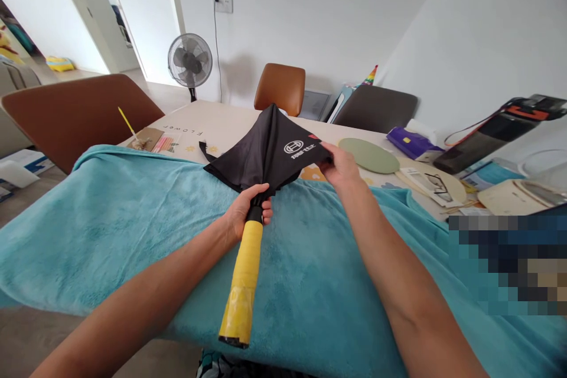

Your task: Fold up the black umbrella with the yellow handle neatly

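Observation:
A black folded umbrella (261, 147) with a white printed logo points away from me over the table. Its yellow-wrapped handle (245, 271) comes back toward my body. My left hand (252, 207) is closed round the black neck just above the handle. At the right, my right hand (339, 164) pinches the edge of the loose canopy and holds that panel spread out sideways. A small black strap (206, 152) sticks out on the canopy's left side. Beneath the umbrella lies a teal blanket (146, 218) draped over the table's near side.
On the table's right are a green oval mat (370, 155), a purple tissue pack (411, 143), glasses (438, 187) and a dark bottle (487, 136). Pencils (165, 144) lie at the left. A fan (190, 61) and chairs (280, 88) stand beyond.

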A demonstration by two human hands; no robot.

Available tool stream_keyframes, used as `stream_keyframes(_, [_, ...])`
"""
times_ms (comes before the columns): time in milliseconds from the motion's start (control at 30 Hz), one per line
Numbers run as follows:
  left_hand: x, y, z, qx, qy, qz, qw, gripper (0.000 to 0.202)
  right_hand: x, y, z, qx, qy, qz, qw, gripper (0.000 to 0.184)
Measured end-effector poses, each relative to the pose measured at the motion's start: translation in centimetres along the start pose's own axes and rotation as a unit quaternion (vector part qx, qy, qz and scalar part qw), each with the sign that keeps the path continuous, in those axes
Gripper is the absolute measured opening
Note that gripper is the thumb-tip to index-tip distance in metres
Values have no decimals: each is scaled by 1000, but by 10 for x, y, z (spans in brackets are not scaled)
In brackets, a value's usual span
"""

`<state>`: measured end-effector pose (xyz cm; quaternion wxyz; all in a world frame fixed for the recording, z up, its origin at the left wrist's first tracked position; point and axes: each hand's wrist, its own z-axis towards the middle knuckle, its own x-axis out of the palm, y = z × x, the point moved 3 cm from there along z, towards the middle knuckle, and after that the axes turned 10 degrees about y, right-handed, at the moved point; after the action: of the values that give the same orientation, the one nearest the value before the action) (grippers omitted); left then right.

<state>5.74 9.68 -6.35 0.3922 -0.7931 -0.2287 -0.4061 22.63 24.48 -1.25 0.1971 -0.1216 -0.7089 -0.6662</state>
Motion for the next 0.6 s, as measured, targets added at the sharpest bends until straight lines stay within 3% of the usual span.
stream_keyframes(167, [-2, 0, 2, -4, 12, -6, 1000, 27, 47, 18, 17, -58, 57, -21, 997, 7])
stream_keyframes(333, [0, 1, 3, -7, 15, 10, 1000, 31, 104, 19, 30, -97, 123, -69, 985, 11])
stream_keyframes(500, [2, 4, 3, -9, -5, 54, 998, 23, 163, -3, 28, -106, 150, -154, 971, 10])
stream_keyframes(600, [-1, 5, 2, 7, -62, 108, 992, 18, 191, -33, 25, -93, 198, -256, 942, 14])
